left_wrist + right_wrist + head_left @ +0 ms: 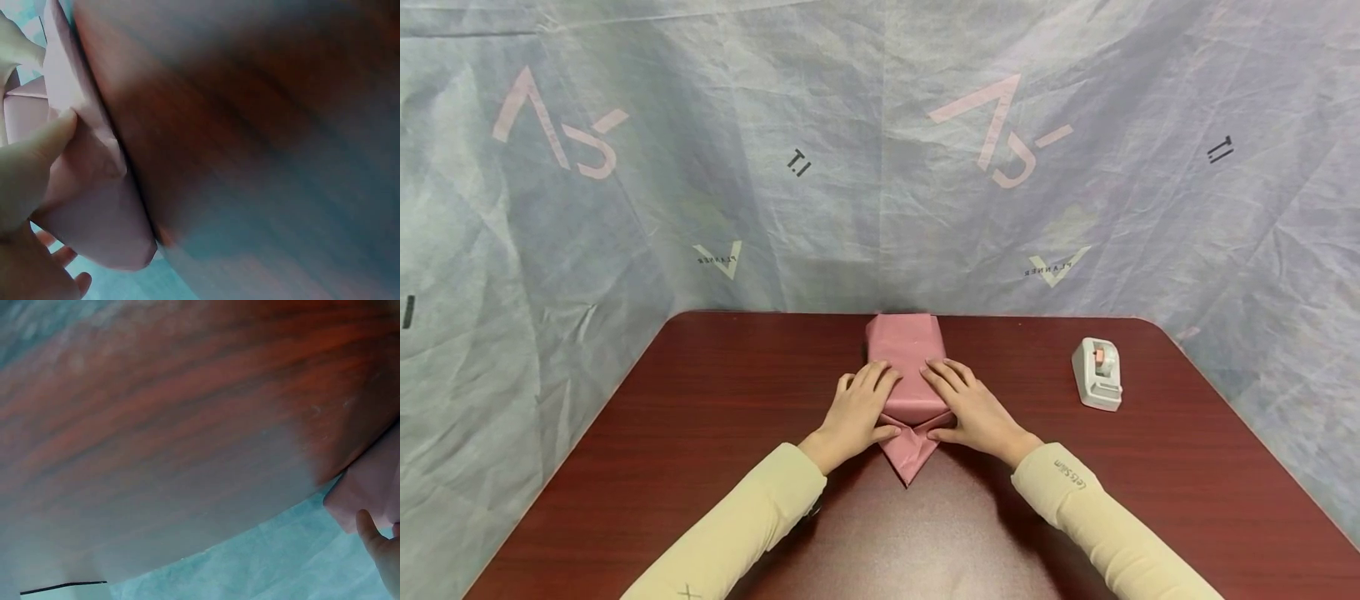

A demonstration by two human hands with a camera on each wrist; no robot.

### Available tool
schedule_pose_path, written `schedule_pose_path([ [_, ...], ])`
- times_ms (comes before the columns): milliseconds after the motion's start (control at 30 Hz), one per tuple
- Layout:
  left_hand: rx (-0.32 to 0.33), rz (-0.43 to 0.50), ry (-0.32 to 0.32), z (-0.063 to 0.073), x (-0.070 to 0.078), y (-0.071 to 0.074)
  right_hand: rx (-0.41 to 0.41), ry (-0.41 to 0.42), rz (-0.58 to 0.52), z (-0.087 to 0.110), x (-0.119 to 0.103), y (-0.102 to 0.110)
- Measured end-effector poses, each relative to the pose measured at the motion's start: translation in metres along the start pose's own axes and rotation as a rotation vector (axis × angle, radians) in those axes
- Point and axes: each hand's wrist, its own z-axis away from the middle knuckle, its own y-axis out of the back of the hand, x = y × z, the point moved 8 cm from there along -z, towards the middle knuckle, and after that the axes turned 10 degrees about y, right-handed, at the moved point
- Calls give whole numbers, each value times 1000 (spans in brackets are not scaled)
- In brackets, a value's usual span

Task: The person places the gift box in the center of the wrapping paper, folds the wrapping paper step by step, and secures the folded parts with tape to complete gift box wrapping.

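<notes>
Head camera showed both my hands at a pink paper package (906,350), which lay in the middle of the dark red table (700,400), toward its far side. From the near end of the package a folded flap (908,463) came out toward me, in the form of a triangle with its point on my side. My left hand (852,414) was spread rather wide: its fingers rested over the left edge of the package, and its thumb was on the flap. My right hand (976,414) was also wide, with fingers on the right edge and thumb on the other side of the flap. Neither hand was closed around anything. In the left wrist view, my thumb touched the creased paper; the right wrist view caught only a corner of the package. Well apart, to the right, stood a white tape dispenser (1103,392). Behind the table hung a grey printed cloth (880,183).
</notes>
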Motion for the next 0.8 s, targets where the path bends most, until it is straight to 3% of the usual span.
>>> schedule_pose_path([
  [167,6,-24,19,0,4,0,-12,-2,-6,1,0,0],
  [500,86,-116,51,-1,10,-1,-25,-14,4,1,1,-2],
  [800,88,-143,84,0,10,-4,-14,-12,3,0,1,-2],
])
